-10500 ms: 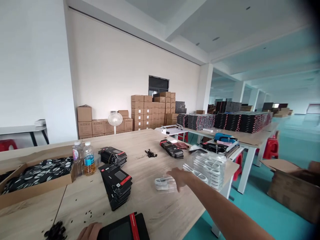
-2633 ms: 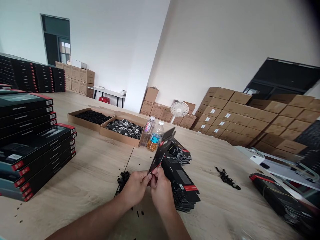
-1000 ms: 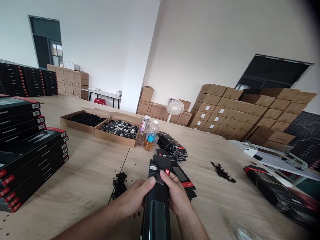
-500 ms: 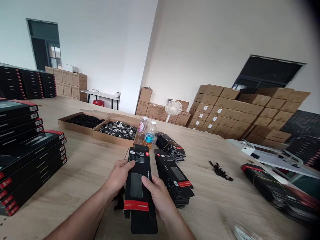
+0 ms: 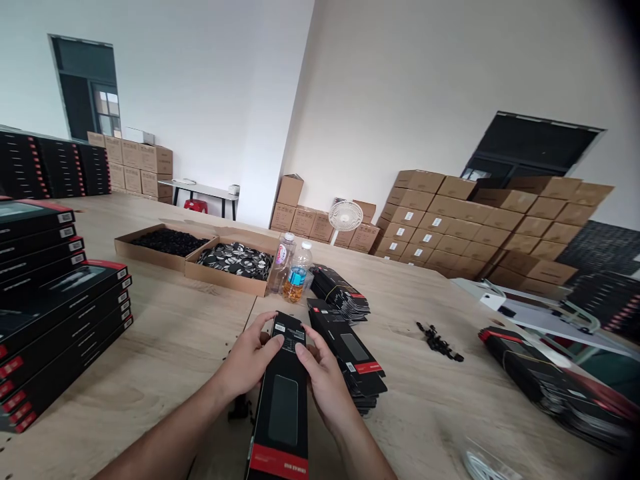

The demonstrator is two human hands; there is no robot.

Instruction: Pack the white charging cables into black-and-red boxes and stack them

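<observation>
Between my two hands is a long black box [image 5: 284, 407] with a red band and a grey window panel on its upper face. My left hand [image 5: 250, 357] is closed around its far end on the left side, thumb on the printed top. From the right, my right hand [image 5: 323, 370] grips the same end, its thumb also pressing the top. The box's near end runs past the bottom edge of the view. Just right of my right hand lies a stack of flat black box blanks [image 5: 350, 347]. Small black parts [image 5: 241, 408] lie partly hidden under my left wrist.
Open cartons hold black parts [image 5: 167, 241] and black-and-white pieces [image 5: 235, 260]. Two bottles [image 5: 296, 277] stand beside a banded bundle [image 5: 340, 293]. Finished boxes [image 5: 65, 313] are piled at left. Black parts [image 5: 440, 342] and another banded bundle [image 5: 545, 373] lie at right.
The box has come nearer and lower, and now looks folded into shape, its far flap no longer sticking out. Both hands have shifted to its far end.
</observation>
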